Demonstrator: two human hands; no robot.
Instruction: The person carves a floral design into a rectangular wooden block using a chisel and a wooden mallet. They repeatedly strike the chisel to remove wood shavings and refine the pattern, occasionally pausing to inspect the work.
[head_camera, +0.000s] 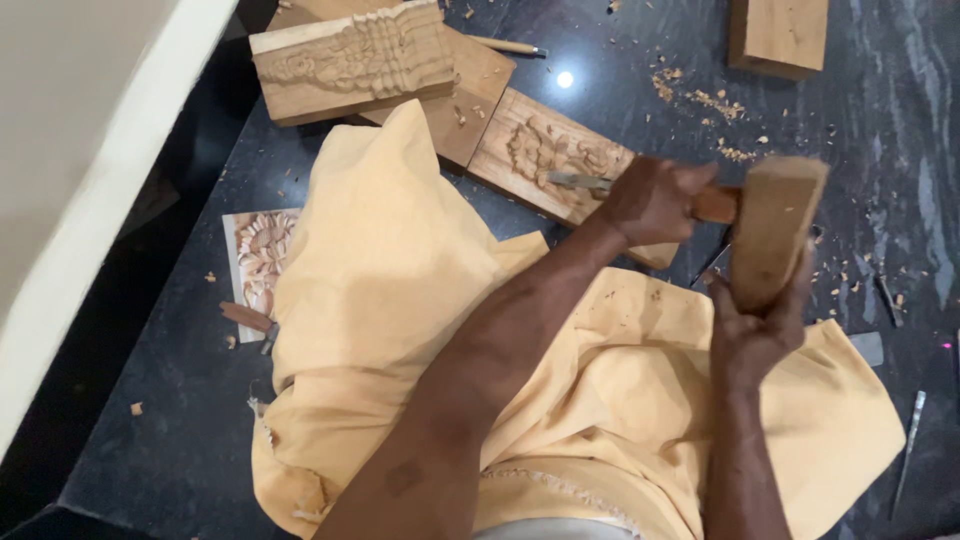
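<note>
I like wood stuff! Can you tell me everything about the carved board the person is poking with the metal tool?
The carved board is a flat, pale brown wooden plank with a raised border and leafy, flowery shapes cut into it. It lies slanted on the dark floor, partly tucked under another plank. The chisel, held by the left hand, touches its carving. Its near end is hidden behind that hand.

Chisel (640, 192) mostly swallowed by the left hand (655, 200), only blade tip and handle butt showing; near end of carved panel (545, 155) buried under yellow cloth (390, 290); far-right wood block (778, 32) cut by top edge; wood chips (715, 105) too small to tell apart
</note>
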